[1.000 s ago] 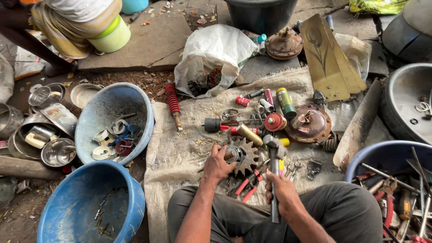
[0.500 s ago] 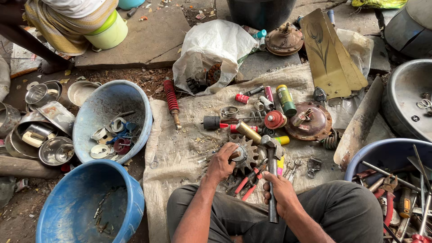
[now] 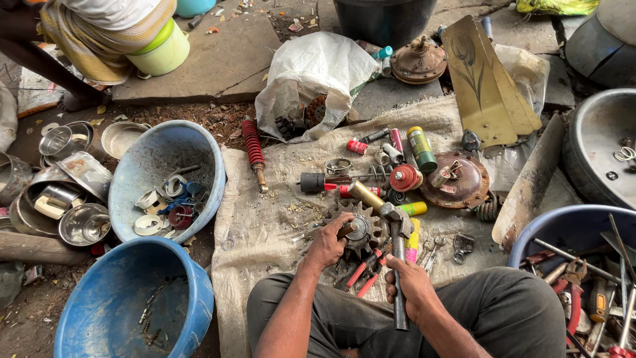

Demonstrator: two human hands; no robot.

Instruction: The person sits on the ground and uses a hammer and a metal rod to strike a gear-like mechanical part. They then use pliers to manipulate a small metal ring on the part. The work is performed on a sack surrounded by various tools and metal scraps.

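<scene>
The left hand (image 3: 328, 244) is closed on the sprocket (image 3: 361, 229) on the cloth in front of the knees, and the right hand (image 3: 412, 286) grips the hammer (image 3: 398, 255), its head just right of the sprocket. I judge this a striking step; the next blow needs the sprocket held firm. Since a second ago the hammer head has come closer to the sprocket.

Left hand (image 3: 326, 243) curls palm-down, fingers clenched around something; right hand (image 3: 412, 286) is fisted upright, thumb across the fingers, forearms angled inward.
</scene>
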